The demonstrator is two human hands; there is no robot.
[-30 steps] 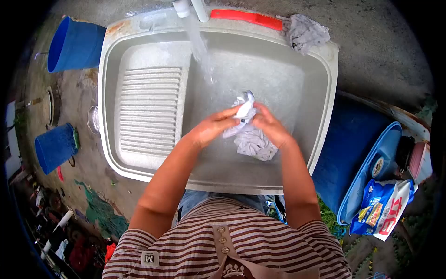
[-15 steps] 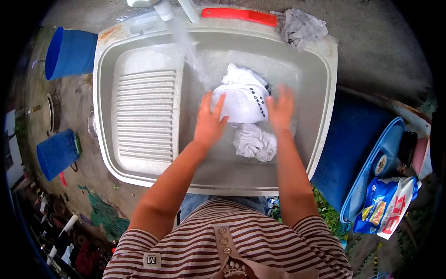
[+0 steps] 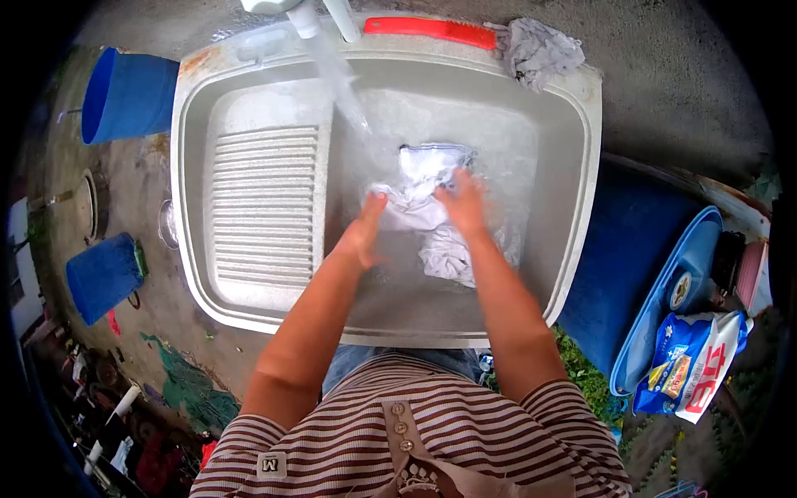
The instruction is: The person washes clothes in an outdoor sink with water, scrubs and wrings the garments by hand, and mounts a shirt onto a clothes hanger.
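A white cloth lies crumpled in the basin of the sink, its far part spread in shallow water. My left hand is at its left edge, blurred, with the fingertips by the fabric. Over the cloth's right part is my right hand, its fingers apart and touching the fabric, also blurred. Another pale wet cloth sits bunched just nearer to me, under my right wrist. Water runs from the white tap into the basin, left of the cloth.
A ribbed washboard fills the sink's left side. On the far rim are a red brush and a grey cloth. Blue buckets stand left; at right are a large blue barrel and a detergent bag.
The white cloth was bunched in both hands, then spread out with dark marks showing. Now it is crumpled lower in the basin, and my right hand has moved left onto it.
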